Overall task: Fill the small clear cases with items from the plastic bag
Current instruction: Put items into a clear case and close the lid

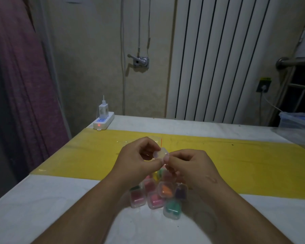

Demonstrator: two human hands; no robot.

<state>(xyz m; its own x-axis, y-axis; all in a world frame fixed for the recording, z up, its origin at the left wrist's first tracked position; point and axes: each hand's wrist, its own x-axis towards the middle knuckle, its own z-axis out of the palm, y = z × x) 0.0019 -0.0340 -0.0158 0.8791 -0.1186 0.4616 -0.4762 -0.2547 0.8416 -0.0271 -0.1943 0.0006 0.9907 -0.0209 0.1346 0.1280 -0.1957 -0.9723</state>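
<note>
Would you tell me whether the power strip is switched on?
On: the power strip at the table's far left corner shows a red light glowing.

Two hands: the left hand (139, 158) and right hand (192, 166) share one small clear case (161, 154). About nine filled cases (155, 199) cluster below. One plastic bag (155, 139), one power strip (104, 121).

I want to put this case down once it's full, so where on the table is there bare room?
Bare white table lies left of the filled cases, and more to their right. The yellow strip is bare right of the hands. Crowded: under both hands, where the cases cluster, and beyond them, where the bag lies.
</note>
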